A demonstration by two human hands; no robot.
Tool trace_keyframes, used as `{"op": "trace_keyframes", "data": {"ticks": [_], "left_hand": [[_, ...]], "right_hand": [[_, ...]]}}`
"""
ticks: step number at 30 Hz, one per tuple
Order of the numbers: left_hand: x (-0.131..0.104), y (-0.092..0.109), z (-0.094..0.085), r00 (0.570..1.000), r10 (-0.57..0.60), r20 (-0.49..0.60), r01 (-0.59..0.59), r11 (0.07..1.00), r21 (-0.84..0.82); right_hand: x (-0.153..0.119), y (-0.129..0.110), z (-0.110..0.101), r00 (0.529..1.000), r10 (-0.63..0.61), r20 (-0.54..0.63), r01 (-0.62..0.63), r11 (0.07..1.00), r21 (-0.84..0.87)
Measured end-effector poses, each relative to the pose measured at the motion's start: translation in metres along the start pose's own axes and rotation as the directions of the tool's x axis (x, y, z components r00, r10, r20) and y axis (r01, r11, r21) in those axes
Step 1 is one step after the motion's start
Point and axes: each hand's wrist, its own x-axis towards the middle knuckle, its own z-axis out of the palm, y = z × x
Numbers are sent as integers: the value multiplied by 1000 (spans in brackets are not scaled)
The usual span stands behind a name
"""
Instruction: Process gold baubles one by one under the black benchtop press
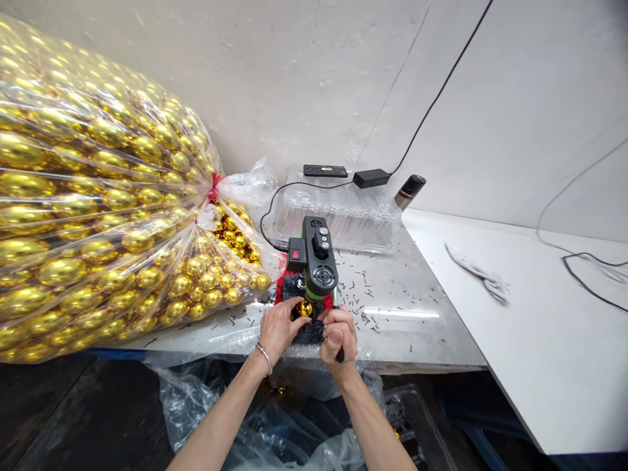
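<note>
— The left hand's [277,330] grip is pinched nearly closed, thumb and fingers holding a shiny gold ball [306,308] at the near side of a black machine [318,252]. The right hand [339,340] is curled around a black handle [340,355], its end showing below the fist.

— And what does good handling call for here?

— A light, even pinch, most likely. The gold shell looks thin and slick, so a hard squeeze could dent it or send it slipping. Fingertips are best held to the ball's sides, out from under the machine's head, with the handle moved smoothly and only once the ball sits steady and square.

— What surrounds the worker?

— A huge clear bag [98,209] of gold balls, cinched with a red tie [214,186], bulges over the left of the metal bench [422,333]. Behind the machine lies a clear plastic tray [338,222], with a power adapter [371,178] and a remote [325,171] on it, a bottle [412,190] at its right.

— Anything in the way?

— The bag crowds the left side, and a black cord [261,224] loops between bag and machine, where it could snag. Dark scraps [367,307] litter the metal, and loose plastic sheeting [186,399] hangs below the forearms.
</note>
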Motion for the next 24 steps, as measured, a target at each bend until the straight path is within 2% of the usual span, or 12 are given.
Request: {"op": "trace_keyframes", "data": {"ticks": [3,5,9,12,14,16,18,20,22,24], "left_hand": [[0,0,-1,1000,5,5,-5,1000,13],[1,0,0,1000,19,-2,-19,1000,5],[-1,1,-1,998,39,-42,-41,998,-55],[-13,0,-7,996,-23,-82,8,983,-182],[-29,-4,-10,996,-89,-22,76,935,-347],[-49,-11,-10,980,-111,168,185,821,-540],[-71,-20,-5,913,-94,397,355,664,-658],[-92,-31,6,814,-131,566,550,490,-676],[-111,-42,17,683,-262,682,731,256,-633],[-125,-51,25,518,-380,767,831,8,-557]], "right_hand": [[-1,2,-1,994,-89,55,90,996,-18],[3,-1,-3,994,-91,63,92,996,-11],[31,-22,-13,996,71,57,-75,996,57],[56,-38,-18,987,152,52,-155,986,68],[65,-43,-19,984,172,48,-175,982,70],[67,-44,-19,986,165,37,-168,984,68],[64,-43,-17,988,154,27,-156,986,62],[60,-42,-16,989,148,24,-149,987,60],[58,-42,-16,990,137,26,-138,988,64],[58,-41,-16,992,125,35,-127,990,68]]}}
